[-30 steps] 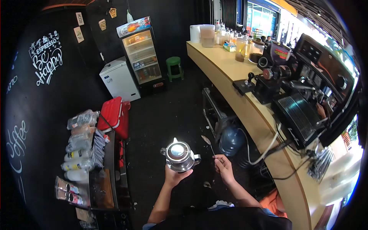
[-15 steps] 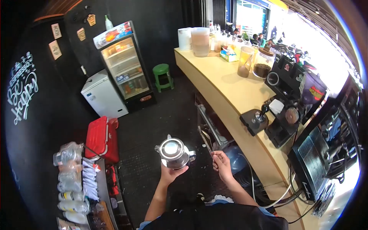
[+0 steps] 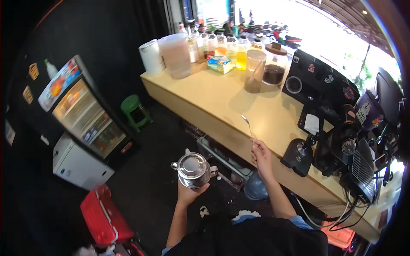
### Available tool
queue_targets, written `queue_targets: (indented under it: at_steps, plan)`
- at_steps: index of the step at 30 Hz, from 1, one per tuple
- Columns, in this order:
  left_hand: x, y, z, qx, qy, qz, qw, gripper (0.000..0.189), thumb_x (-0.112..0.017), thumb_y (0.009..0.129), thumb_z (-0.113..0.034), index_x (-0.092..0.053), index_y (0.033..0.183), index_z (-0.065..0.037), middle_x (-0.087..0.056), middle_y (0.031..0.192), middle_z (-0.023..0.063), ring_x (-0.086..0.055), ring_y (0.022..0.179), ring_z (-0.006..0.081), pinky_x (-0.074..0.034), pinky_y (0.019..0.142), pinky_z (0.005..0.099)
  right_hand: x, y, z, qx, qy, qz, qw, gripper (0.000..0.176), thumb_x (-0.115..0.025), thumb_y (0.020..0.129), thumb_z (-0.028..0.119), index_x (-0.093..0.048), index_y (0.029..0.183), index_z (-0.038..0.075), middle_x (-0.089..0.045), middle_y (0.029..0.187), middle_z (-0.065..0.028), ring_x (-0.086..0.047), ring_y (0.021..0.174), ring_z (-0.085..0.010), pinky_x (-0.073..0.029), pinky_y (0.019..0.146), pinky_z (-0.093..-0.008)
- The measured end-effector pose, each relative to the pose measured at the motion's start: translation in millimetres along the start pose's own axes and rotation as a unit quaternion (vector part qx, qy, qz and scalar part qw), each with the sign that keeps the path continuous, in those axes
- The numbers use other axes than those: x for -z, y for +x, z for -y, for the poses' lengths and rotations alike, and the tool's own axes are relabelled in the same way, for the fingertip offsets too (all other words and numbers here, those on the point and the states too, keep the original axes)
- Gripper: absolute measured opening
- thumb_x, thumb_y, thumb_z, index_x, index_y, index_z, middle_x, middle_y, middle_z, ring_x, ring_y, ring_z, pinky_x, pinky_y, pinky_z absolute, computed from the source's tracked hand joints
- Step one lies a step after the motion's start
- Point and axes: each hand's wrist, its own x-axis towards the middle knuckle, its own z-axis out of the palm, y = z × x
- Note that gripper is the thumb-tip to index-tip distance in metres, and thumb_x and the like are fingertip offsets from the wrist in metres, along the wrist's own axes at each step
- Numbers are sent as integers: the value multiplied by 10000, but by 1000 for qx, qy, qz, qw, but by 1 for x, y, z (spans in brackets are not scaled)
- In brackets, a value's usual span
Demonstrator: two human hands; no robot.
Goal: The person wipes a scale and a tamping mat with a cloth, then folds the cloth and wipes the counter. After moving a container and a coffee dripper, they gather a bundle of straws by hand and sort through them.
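A lidded metal pot (image 3: 193, 170) with a handle on its right side rests in my left hand (image 3: 191, 195), whose fingers wrap under and around it. To the right, my right hand (image 3: 261, 157) is closed on the thin handle of a long metal spoon (image 3: 245, 120). The spoon points up and away, its bowl over the near edge of the wooden counter (image 3: 200, 101). The pot is held over the dark floor, left of the counter and apart from the spoon.
On the counter stand a large plastic pitcher (image 3: 175, 57), a white container (image 3: 152, 58), bottles, a tissue pack (image 3: 220, 64), a jar of dark beans (image 3: 273, 73) and coffee equipment (image 3: 299, 152). A green stool (image 3: 136, 112), fridge (image 3: 87, 113) and red cooler (image 3: 106, 217) stand left.
The view has turned right, towards the counter. My right hand has moved up and outward with the spoon, which now reaches over the counter edge. My left hand still holds the pot.
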Motion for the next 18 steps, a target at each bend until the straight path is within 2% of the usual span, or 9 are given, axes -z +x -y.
queue_targets:
  at_steps: [5, 9, 11, 12, 13, 14, 15, 16, 18]
  plan:
    - [8, 100, 22, 19, 28, 105, 994, 691, -825, 566, -95, -483, 1162, -21, -554, 1106, 57, -540, 1008, 158, -430, 888, 318, -13, 42, -3, 64, -35, -59, 996, 307, -509, 918, 148, -491, 1178, -14, -424, 763, 35, -320, 527, 5, -238, 435, -146]
    - [-25, 172, 31, -67, -39, 168, 983, 687, -826, 579, -110, -479, 1165, -17, -553, 1100, 62, -537, 1007, 158, -429, 887, 318, 7, 65, -7, 95, -116, -136, 979, 302, -513, 910, 121, -511, 1189, 8, -415, 747, 47, -311, 518, 19, -223, 422, -148]
    - [-52, 205, 37, -58, -94, 180, 977, 603, -835, 546, -109, -536, 1059, -8, -616, 998, 72, -585, 918, 148, -472, 817, 310, 37, 83, -12, 138, -261, -198, 935, 295, -504, 909, 106, -528, 1188, 15, -416, 754, 52, -353, 555, 17, -267, 447, -146]
    - [-65, 218, 36, -50, -74, 210, 974, 608, -834, 549, -109, -531, 1066, -9, -610, 1009, 71, -580, 932, 153, -469, 825, 317, 51, 94, -14, 170, -311, -219, 909, 309, -489, 891, 66, -525, 1189, -7, -465, 755, -8, -462, 609, -86, -375, 527, -209]
    - [-79, 236, 32, -50, -52, 238, 968, 614, -833, 551, -108, -525, 1074, -10, -603, 1019, 71, -575, 947, 158, -466, 832, 324, 59, 102, -14, 168, -311, -233, 906, 309, -489, 891, 66, -525, 1189, -7, -465, 755, -8, -462, 609, -86, -375, 527, -209]
    - [-105, 250, 36, -102, -168, 210, 958, 649, -826, 561, -106, -498, 1111, -3, -591, 1037, 73, -571, 961, 167, -468, 830, 322, 67, 116, -8, 179, -437, -252, 844, 319, -480, 875, 46, -522, 1185, -19, -488, 766, -60, -495, 663, -170, -403, 593, -258]
    - [-126, 268, 53, -63, -216, 271, 936, 714, -820, 571, -101, -446, 1171, 0, -580, 1057, 76, -571, 961, 169, -471, 825, 316, 72, 122, -5, 173, -554, -267, 769, 330, -472, 860, 27, -520, 1181, -32, -510, 777, -112, -528, 717, -254, -430, 660, -307]
    - [-139, 283, 46, -77, -164, 321, 930, 739, -816, 574, -92, -419, 1191, -1, -573, 1069, 79, -570, 964, 167, -471, 827, 311, 71, 131, 2, 128, -553, -272, 777, 410, -468, 780, -42, -494, 1190, -46, -529, 955, -225, -544, 843, -379, -450, 732, -421]
    - [-167, 309, 33, -69, -130, 370, 917, 700, -804, 578, -62, -436, 1172, -9, -571, 1059, 71, -565, 960, 156, -476, 821, 307, 70, 148, 8, 89, -584, -291, 752, 429, -458, 778, -41, -472, 1207, -47, -512, 996, -223, -550, 872, -376, -456, 751, -423]
